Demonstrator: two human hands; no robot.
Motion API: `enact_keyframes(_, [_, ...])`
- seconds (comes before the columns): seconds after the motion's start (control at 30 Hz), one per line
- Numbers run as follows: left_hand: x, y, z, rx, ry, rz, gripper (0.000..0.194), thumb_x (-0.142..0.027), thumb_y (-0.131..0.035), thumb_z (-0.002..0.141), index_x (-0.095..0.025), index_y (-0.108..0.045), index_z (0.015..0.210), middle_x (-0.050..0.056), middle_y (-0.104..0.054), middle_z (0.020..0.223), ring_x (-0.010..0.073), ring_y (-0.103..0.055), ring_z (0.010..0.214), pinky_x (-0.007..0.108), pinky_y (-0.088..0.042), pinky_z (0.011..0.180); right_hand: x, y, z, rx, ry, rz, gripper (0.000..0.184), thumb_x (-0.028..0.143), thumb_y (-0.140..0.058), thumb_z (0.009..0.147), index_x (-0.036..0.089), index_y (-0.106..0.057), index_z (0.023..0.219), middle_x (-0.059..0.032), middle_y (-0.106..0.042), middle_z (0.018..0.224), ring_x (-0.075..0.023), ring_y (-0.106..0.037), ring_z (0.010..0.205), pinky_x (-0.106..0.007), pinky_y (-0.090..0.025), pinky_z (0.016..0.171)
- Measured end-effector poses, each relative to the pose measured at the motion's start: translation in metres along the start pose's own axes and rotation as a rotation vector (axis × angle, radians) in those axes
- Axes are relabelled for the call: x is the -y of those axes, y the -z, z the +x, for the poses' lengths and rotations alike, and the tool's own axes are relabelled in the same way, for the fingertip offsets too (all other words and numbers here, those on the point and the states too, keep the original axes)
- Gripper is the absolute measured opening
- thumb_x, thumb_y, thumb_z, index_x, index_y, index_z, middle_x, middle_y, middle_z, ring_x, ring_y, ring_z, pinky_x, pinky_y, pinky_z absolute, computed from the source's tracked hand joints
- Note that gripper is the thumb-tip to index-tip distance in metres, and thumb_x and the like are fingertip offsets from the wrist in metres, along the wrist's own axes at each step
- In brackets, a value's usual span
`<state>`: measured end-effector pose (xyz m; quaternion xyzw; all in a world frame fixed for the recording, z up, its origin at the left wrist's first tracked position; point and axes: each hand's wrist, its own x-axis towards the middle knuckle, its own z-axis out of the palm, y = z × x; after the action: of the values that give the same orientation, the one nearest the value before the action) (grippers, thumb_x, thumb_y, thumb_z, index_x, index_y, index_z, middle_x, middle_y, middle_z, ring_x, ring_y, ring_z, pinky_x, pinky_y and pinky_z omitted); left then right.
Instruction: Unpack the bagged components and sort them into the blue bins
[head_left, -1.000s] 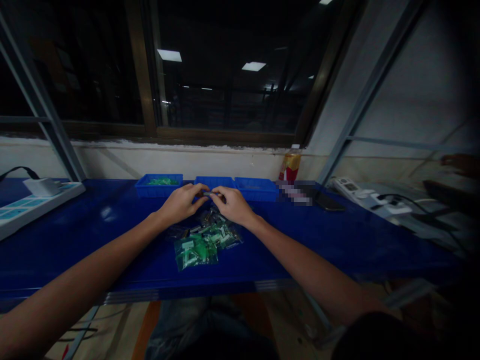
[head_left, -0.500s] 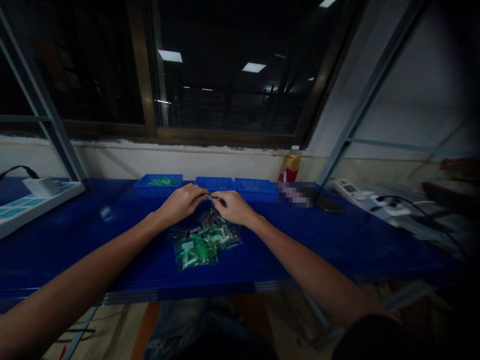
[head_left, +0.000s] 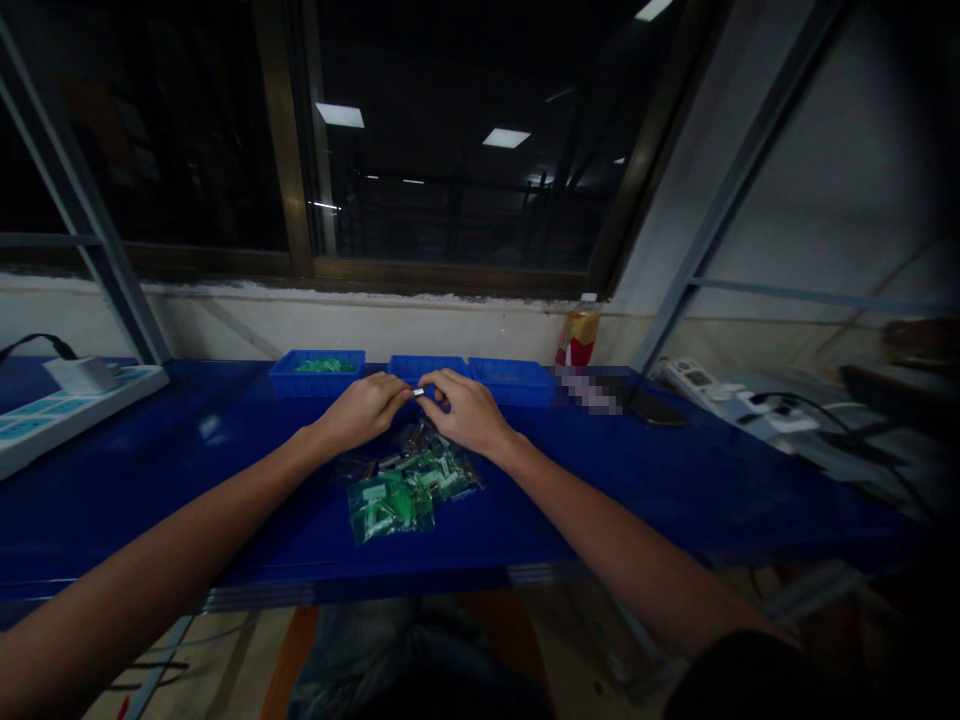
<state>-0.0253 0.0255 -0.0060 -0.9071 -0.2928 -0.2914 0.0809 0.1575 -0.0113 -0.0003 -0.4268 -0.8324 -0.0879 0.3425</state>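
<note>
A small, pale silvery piece [head_left: 418, 392] shows between my fingertips, above the middle of the blue table. My left hand [head_left: 366, 405] is closed in a pinch on its left end. Thumb and forefinger of my right hand [head_left: 466, 408] close around its right end, with a small gap between them farther back. The piece is too small to name. Just below the hands lies a pile of clear plastic bags [head_left: 442, 470] with small metallic parts. In front of it is a bag with green contents [head_left: 391, 505].
Along the back stand a blue tray with green pieces [head_left: 319, 380] and two more blue trays [head_left: 514, 378], partly behind my hands. A bottle [head_left: 579, 335] and a dark phone [head_left: 656, 408] are at right. Power strips [head_left: 82, 405] lie at both sides.
The right thumb and forefinger have parted a little and the right hand has shifted slightly, so the bright side of the small piece now shows. The left hand has hardly moved.
</note>
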Motion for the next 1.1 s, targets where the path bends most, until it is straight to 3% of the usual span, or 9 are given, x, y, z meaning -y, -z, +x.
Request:
enact_keyframes(0.1, [-0.002,0.002,0.0,-0.006,0.009,-0.025,0.029,-0.027,-0.034,0.091,-0.014,-0.06,0.087,0.007,-0.063,0.08,0.0183,-0.058,0.079,0.03,-0.045,0.073,-0.002,-0.003,0.0,-0.022,-0.008,0.044,0.013,0.026,-0.05,0.083,0.019,-0.057,0.091,-0.0007,-0.055,0.075,-0.0116,-0.049,0.066,-0.023,-0.036,0.063])
enact_keyframes(0.2, [-0.004,0.002,-0.001,-0.05,0.024,-0.088,0.024,-0.029,-0.041,0.088,-0.016,-0.056,0.102,0.007,-0.063,0.093,0.0185,-0.059,0.086,0.031,-0.046,0.077,-0.005,-0.007,0.001,-0.048,-0.05,0.087,0.014,0.027,-0.049,0.084,0.017,-0.058,0.083,-0.0012,-0.056,0.073,-0.0116,-0.05,0.065,-0.023,-0.036,0.061])
enact_keyframes(0.3, [-0.004,0.0,-0.001,-0.067,0.055,-0.151,0.031,-0.027,-0.049,0.083,-0.017,-0.049,0.112,0.006,-0.063,0.094,0.0175,-0.06,0.085,0.029,-0.048,0.074,-0.007,-0.01,0.002,-0.069,-0.078,0.121,0.018,0.028,-0.046,0.085,0.017,-0.059,0.08,-0.0015,-0.056,0.071,-0.0119,-0.05,0.065,-0.023,-0.035,0.06])
enact_keyframes(0.5, [-0.003,-0.003,0.0,-0.101,0.06,-0.102,0.017,-0.028,-0.046,0.085,-0.017,-0.056,0.094,0.005,-0.063,0.086,0.0179,-0.059,0.081,0.029,-0.046,0.071,-0.008,-0.012,0.002,-0.049,-0.054,0.141,0.021,0.028,-0.045,0.086,0.016,-0.059,0.076,-0.0011,-0.056,0.069,-0.0113,-0.05,0.064,-0.023,-0.035,0.06])
enact_keyframes(0.73, [-0.004,-0.001,0.0,-0.092,0.063,-0.071,0.026,-0.028,-0.035,0.091,-0.015,-0.058,0.093,0.007,-0.064,0.088,0.019,-0.058,0.084,0.03,-0.044,0.075,-0.005,-0.006,0.001,-0.047,-0.012,0.088,0.019,0.026,-0.05,0.083,0.017,-0.059,0.098,-0.001,-0.055,0.073,-0.0121,-0.05,0.066,-0.024,-0.037,0.063])
enact_keyframes(0.93, [-0.006,0.0,0.0,-0.075,0.063,-0.079,0.031,-0.028,-0.032,0.091,-0.015,-0.059,0.084,0.006,-0.063,0.079,0.0179,-0.058,0.076,0.029,-0.044,0.07,-0.003,-0.003,0.001,-0.061,0.014,0.087,0.019,0.027,-0.048,0.084,0.017,-0.06,0.095,-0.0017,-0.054,0.074,-0.0125,-0.05,0.068,-0.024,-0.037,0.065])
enact_keyframes(1.1, [-0.007,-0.001,-0.001,-0.104,0.078,-0.158,0.025,-0.033,-0.043,0.087,-0.016,-0.054,0.103,0.006,-0.063,0.089,0.0166,-0.059,0.079,0.027,-0.046,0.069,-0.004,-0.006,0.001,-0.096,-0.042,0.113,0.019,0.029,-0.049,0.084,0.016,-0.062,0.09,-0.0019,-0.055,0.073,-0.0124,-0.05,0.067,-0.024,-0.037,0.063])
